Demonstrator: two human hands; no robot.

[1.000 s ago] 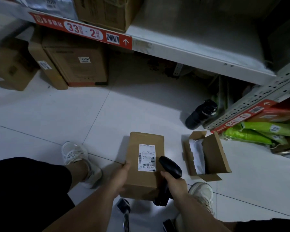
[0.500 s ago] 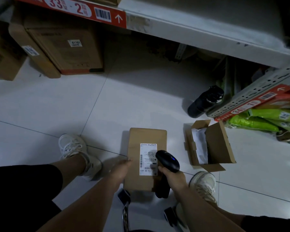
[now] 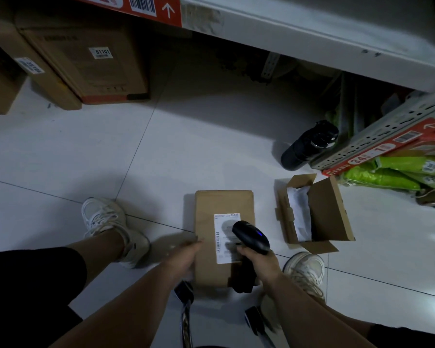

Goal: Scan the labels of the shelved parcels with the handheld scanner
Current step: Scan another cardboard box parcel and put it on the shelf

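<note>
A brown cardboard parcel [image 3: 224, 222] is held just above the white tiled floor [image 3: 86, 151], between the person's two feet. The left hand [image 3: 185, 257] grips its left edge, fingers curled round the side. The right hand [image 3: 259, 263] is wrapped round the handle of a black handheld scanner [image 3: 250, 237], whose head sits over the white shipping label [image 3: 226, 238] on the parcel's top face, a small blue light glowing on its back. Just right of the parcel lies an open cardboard box [image 3: 329, 212] with white paper inside. Beyond it a black bottle [image 3: 308, 145] stands against the shelf upright [image 3: 387, 131], near green packages [image 3: 387, 177] under a red shelf tag. At upper left, large cartons [image 3: 86, 61] with small white stickers rest on the floor beneath the white shelf [image 3: 312, 41].
</note>
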